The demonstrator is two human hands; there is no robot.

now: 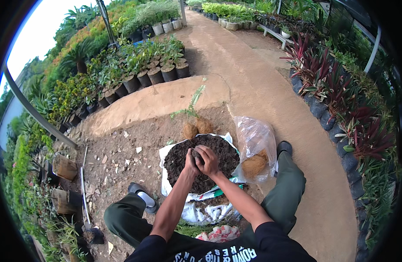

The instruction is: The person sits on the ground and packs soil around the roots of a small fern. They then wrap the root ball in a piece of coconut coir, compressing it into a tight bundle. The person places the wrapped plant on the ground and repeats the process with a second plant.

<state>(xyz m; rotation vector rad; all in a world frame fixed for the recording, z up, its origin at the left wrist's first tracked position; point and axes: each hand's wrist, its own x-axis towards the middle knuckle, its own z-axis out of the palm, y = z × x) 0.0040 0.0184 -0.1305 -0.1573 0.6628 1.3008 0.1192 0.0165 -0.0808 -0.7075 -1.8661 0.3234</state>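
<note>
My left hand (191,162) and my right hand (207,159) are cupped together around a dark clump of soil (198,156), mostly hidden by the fingers. They are over a mound of dark potting soil (178,165) in an open white sack (165,183). Just beyond the sack, two balls wrapped in brown fibre, a left one (189,130) and a right one (204,125), lie side by side. A green fern frond (193,102) rises behind them. To the right, a clear plastic bag (255,132) contains brown coconut-like fibre (254,164).
My shoes, a left clog (151,207) and a right one (284,147), flank the sack. Broken tile pieces (139,150) litter the dirt at left. Potted plants (155,75) stand beyond; red-leaved plants in black bags (327,120) line the concrete path (253,85) at right.
</note>
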